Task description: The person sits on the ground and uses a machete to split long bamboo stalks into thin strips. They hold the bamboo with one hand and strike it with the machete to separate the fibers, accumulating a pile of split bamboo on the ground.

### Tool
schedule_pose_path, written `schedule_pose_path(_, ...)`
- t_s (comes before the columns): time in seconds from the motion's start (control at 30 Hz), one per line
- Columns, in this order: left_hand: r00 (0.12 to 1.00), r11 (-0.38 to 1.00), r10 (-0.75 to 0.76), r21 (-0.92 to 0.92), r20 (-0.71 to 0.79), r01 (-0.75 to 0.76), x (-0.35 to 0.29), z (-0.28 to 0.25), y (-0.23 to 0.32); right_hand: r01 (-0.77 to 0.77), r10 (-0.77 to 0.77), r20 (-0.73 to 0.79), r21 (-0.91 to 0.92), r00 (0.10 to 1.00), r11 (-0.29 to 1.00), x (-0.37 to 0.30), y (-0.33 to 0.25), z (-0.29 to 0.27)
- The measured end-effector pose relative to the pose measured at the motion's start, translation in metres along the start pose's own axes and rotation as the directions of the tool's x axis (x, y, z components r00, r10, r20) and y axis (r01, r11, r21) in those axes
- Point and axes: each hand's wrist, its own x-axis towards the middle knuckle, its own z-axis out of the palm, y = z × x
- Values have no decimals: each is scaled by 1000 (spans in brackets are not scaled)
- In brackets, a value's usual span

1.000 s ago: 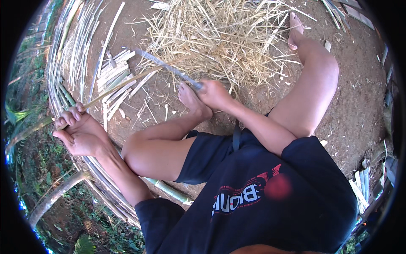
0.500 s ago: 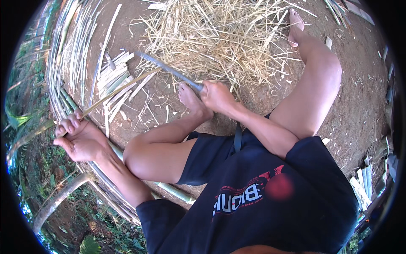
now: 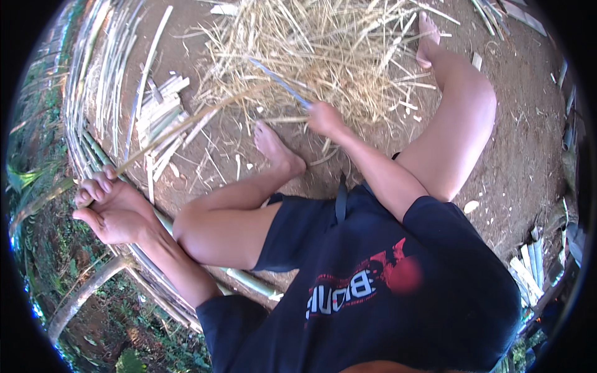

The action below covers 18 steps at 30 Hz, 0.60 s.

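My left hand (image 3: pixel 118 211), palm up, has its fingers curled round one end of a long thin bamboo strip (image 3: pixel 177 129). The strip slants away to the right, and its far part blurs over the pile of shavings (image 3: pixel 348 68). In my closed right hand (image 3: pixel 326 119) is a long-bladed knife (image 3: pixel 278 81). Its narrow blade points far and left above the shavings, close to the strip's far part; I cannot tell if they touch. The knife's handle is hidden in my fist.
Flat split pieces (image 3: pixel 163 112) lie in a stack beyond my left hand. Long bamboo strips (image 3: pixel 93 74) are spread at the far left. My bare left foot (image 3: pixel 273 146) rests near the shavings. A branch (image 3: pixel 87 292) and plants stand at the left edge; cut pieces (image 3: pixel 528 267) lie right.
My right hand has moved away from me and a little right, taking the knife farther over the shavings. My left hand, still gripping the strip, has barely moved.
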Motion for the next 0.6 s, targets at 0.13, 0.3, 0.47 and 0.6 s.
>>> schedule_pose_path(0.13,1000,1000,1,-29,19,-1,1,-4,1,81,-81,2,-31,997,996,-21,-9,8)
schedule_pose_path(0.3,999,998,-34,-51,3,34,9,-24,1,164,-164,-2,19,986,986,-24,-22,13)
schedule_pose_path(0.47,1000,1000,-9,-30,-17,8,10,-12,0,-251,251,-1,33,968,968,12,45,4)
schedule_pose_path(0.6,998,990,-43,-135,54,50,11,-19,-3,-57,56,16,32,998,998,-21,-24,4)
